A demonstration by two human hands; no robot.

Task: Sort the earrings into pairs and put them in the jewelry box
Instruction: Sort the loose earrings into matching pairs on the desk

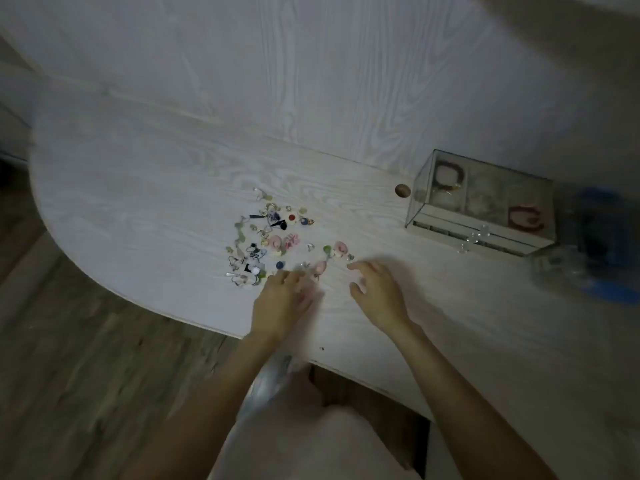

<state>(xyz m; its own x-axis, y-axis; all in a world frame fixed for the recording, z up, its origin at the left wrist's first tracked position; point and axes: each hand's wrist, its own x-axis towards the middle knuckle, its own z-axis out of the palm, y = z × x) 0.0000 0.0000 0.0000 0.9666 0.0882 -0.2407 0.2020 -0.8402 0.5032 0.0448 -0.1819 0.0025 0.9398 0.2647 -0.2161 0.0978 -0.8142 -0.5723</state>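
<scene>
- Nearest us, our left hand point(281, 299) lies at the near edge of the earrings point(273, 237), fingers bent over the small pieces there; blur keeps us from telling whether it pinches one.
- Our right hand point(375, 292) hovers just right of it, fingers loosely spread and holding nothing.
- We see the earrings scattered in a loose heap on the white table point(156, 188), unsorted.
- Well to the right stands our glass jewelry box point(481, 202), lid closed, against the wall beside a round hole point(402, 190) in the table.
</scene>
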